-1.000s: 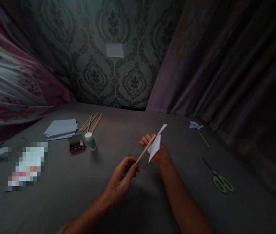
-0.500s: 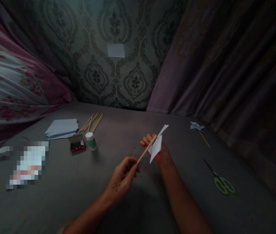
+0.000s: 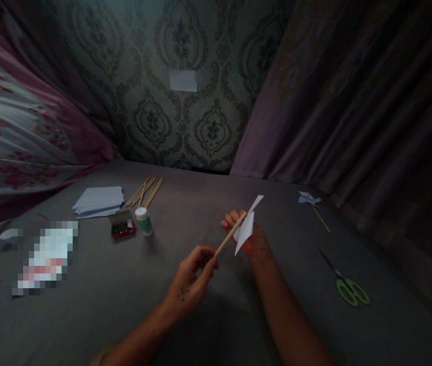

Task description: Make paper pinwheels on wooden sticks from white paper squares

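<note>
My left hand [image 3: 190, 274] pinches the lower end of a thin wooden stick [image 3: 228, 238] between thumb and fingers. The stick slants up to the right, and its far end meets a folded white paper pinwheel [image 3: 245, 235]. Behind that paper is my right hand [image 3: 258, 244], its fingers curled around the back of the pinwheel where it joins the stick. The paper hides part of the right palm and thumb. Both hands are raised over the grey surface [image 3: 201, 203].
Scissors with green handles [image 3: 352, 292] lie at right, below another paper pinwheel on a stick [image 3: 309, 198]. At left are a paper stack [image 3: 99, 200], several wooden sticks [image 3: 151, 190], a white-and-green bottle [image 3: 144, 222], a small open red box [image 3: 123, 229] and a blurred-out packet [image 3: 50, 251].
The whole view has shifted very slightly. Both hands keep the same hold on the stick and the paper pinwheel, with no clear movement.
</note>
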### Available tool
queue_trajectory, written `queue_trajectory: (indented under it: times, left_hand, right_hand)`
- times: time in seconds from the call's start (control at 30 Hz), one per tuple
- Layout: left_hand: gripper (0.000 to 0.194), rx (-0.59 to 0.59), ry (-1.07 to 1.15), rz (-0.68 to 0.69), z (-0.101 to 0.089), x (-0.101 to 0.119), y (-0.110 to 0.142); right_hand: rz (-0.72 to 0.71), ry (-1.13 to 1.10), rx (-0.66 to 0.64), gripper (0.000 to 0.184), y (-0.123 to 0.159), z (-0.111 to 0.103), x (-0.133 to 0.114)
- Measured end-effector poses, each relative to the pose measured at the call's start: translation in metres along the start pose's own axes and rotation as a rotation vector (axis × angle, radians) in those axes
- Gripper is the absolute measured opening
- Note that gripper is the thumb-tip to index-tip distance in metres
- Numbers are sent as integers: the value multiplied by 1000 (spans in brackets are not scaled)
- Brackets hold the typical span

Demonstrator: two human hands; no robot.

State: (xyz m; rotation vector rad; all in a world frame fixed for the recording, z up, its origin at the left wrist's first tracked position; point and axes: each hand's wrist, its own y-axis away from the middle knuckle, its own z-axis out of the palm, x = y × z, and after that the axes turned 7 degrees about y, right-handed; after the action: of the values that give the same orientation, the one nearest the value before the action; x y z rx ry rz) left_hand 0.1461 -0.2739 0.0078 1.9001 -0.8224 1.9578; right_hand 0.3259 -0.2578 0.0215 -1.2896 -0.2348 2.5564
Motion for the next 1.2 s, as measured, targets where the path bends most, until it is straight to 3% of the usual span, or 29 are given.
queue_trajectory:
  times: [0.1, 0.3, 0.57, 0.73, 1.2]
  left_hand:
    - [18, 8, -28, 24, -1, 0, 1]
    - [19, 25, -60, 22, -4, -4, 0]
    - [23, 52, 20, -74, -6, -10, -6]
    - [28, 77, 131, -149, -4, -10, -11]
    - [34, 162, 338, -437, 10, -30, -13]
  right_hand:
    - [-11, -15, -25, 27, 0, 0, 0]
    - [-9, 49, 73, 20, 0, -2, 0]
    - [40, 64, 331, 23, -1, 4, -1]
    - [35, 111, 320, 22, -5, 9, 2]
    - [199, 231, 636, 26, -12, -17, 47]
